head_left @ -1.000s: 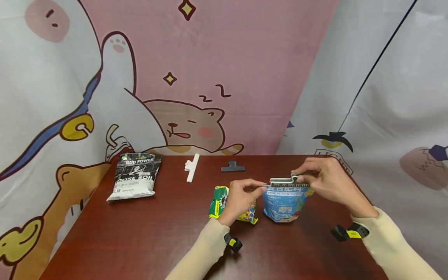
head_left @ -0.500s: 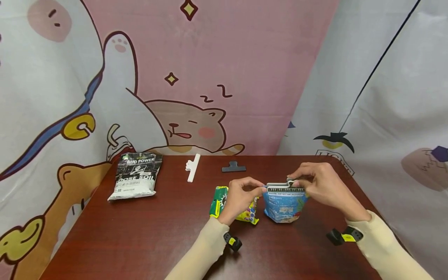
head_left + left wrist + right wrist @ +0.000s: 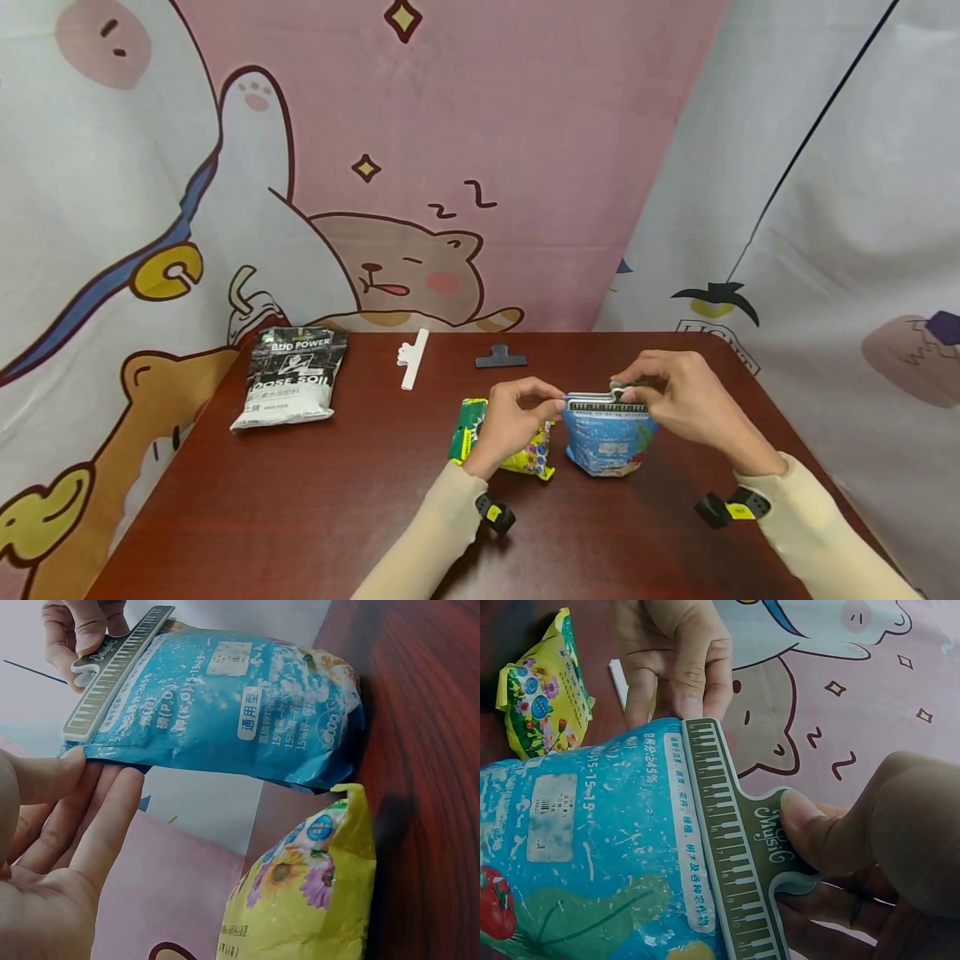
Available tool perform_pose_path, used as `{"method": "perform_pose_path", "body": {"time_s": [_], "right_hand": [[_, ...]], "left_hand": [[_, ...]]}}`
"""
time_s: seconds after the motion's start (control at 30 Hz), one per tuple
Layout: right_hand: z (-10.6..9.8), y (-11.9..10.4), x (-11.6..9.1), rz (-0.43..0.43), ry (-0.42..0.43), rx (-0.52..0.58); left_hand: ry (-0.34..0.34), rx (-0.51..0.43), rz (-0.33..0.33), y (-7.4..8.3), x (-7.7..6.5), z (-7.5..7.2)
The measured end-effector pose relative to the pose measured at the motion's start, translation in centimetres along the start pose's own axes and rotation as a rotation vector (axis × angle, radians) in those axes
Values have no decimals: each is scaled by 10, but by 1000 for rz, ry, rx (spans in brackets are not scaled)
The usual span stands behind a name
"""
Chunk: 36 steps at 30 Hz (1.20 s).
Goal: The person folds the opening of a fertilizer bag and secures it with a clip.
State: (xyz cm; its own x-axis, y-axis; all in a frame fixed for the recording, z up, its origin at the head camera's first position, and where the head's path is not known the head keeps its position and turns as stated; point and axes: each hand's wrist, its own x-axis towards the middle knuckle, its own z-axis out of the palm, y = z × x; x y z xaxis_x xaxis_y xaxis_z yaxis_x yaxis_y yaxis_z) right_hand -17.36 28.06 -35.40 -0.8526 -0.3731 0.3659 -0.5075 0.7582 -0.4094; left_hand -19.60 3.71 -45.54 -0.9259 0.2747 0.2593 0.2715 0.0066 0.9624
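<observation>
Right hand (image 3: 684,400): clamped on the piano-key clip (image 3: 741,844); thumb on the front of its tab, fingers behind.
Left hand (image 3: 510,425): clamped on the top left corner of the blue bag (image 3: 609,446); thumb in front, fingers behind.
Piano-key clip: between the two hands, along the bag's top edge; tab upward, left end just beside the left fingertips; how firmly it bites cannot be told.
Blue bag: directly below the grip; upright on the table (image 3: 337,517).
Yellow-and-green bag (image 3: 532,457): just left of the blue bag; partly hidden by the left hand; flowers printed on it.
Dark clip (image 3: 501,361): beyond the left hand; lying on the table.
White clip (image 3: 415,360): farther left of the grip, beyond the left hand; lying slantwise.
Black-and-white bag (image 3: 288,379): well apart from the grip, far left; "LOOSE SOIL" print partly legible.
Sleeves (image 3: 431,521): cream, behind both hands.
Backdrop (image 3: 525,108): behind everything; cartoon animals on pink and pale cloth.
</observation>
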Motion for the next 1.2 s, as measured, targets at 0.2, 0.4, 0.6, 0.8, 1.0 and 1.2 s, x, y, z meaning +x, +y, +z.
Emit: {"method": "perform_pose_path", "body": {"time_s": [0.2, 0.4, 0.6, 0.8, 1.0, 1.2], "right_hand": [[1, 0, 0, -11, 8, -2], [3, -3, -1, -6, 7, 0], [5, -6, -1, -8, 13, -25], [5, -7, -2, 17, 1, -20], [5, -8, -3, 30, -8, -28], [6, -3, -4, 23, -17, -48]], "left_hand": [[1, -25, -15, 0, 1, -1], [-5, -58, -34, -2, 2, -2], [-14, -107, -71, -1, 2, -2], [-43, -97, -71, -3, 2, -3], [-87, -44, -37, -2, 2, -9], [-89, 18, -29, -1, 1, -9]]}}
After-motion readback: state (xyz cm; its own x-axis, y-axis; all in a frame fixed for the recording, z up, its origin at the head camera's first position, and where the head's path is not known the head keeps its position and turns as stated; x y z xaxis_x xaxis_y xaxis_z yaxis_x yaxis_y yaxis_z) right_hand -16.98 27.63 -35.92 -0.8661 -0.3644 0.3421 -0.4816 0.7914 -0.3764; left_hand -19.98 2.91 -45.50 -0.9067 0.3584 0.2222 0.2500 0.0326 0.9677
